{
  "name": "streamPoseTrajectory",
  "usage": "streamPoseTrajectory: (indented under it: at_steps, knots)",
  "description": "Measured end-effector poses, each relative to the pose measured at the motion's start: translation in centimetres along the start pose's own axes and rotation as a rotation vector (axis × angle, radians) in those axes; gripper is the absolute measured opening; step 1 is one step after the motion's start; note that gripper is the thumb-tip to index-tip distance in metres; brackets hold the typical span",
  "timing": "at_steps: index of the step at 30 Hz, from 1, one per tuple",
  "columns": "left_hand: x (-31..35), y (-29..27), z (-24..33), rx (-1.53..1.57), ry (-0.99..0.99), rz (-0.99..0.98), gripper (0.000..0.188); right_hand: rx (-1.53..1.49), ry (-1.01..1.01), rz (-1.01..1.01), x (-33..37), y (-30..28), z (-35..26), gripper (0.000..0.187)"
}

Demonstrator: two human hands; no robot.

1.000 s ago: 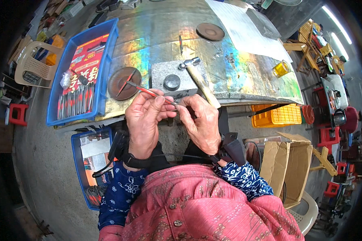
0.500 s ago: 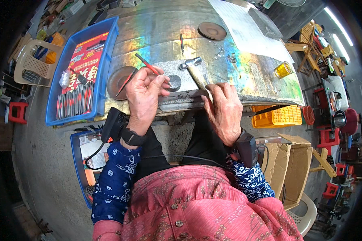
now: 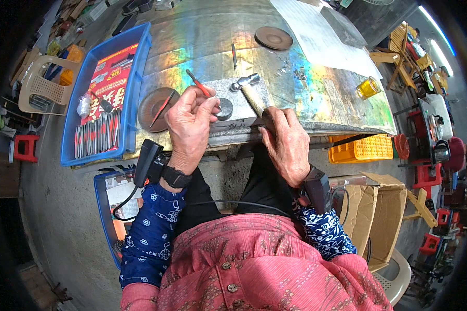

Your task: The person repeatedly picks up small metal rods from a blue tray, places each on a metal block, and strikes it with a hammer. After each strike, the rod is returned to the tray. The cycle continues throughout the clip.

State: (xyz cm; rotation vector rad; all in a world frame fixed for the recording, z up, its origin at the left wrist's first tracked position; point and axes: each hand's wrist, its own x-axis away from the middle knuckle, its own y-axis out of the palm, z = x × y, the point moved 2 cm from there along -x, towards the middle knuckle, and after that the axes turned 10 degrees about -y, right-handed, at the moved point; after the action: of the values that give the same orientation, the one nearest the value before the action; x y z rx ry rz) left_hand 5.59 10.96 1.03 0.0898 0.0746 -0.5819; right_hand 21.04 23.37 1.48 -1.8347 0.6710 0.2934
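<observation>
My left hand (image 3: 191, 116) is closed on a slim red-and-black tool (image 3: 197, 83), its dark tip pointing up and away; its exact kind does not show. Just right of those fingers sits a small round dark metal block (image 3: 224, 109) on a pale stone slab (image 3: 218, 86). A hammer (image 3: 252, 98) rests across the slab, its metal head at the far end. My right hand (image 3: 285, 140) is wrapped round the near end of its wooden handle. Left of my left hand, a similar red-and-black tool (image 3: 162, 110) lies on a round brown dish (image 3: 149, 103).
A blue tray (image 3: 71, 122) at the left holds several red-and-black tools (image 3: 97, 135). Farther back are another brown dish (image 3: 273, 38), a slim tool (image 3: 234, 56) and small metal bits (image 3: 284, 67). A glass of yellow liquid (image 3: 368, 87) stands right, above a yellow crate (image 3: 362, 149).
The tool in my left hand has tipped more upright and shifted slightly right. My right hand stays on the hammer handle, and the hammer has barely moved.
</observation>
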Motion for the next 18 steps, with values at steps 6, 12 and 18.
streamPoseTrajectory:
  at_steps: [6, 12, 18]
  knots:
    - [0.02, -0.08, -0.01, 0.016, -0.001, -0.007, 0.007, 0.021, 0.018, -0.034, -0.16, 0.13, 0.05, 0.042]
    - [0.04, -0.05, -0.05, 0.021, 0.002, -0.004, 0.008, 0.029, 0.024, -0.044, -0.31, 0.26, 0.11, 0.042]
    - [0.35, 0.02, 0.03, -0.071, 0.041, 0.014, 0.008, 0.031, -0.012, -0.070, -0.43, 0.43, 0.24, 0.043]
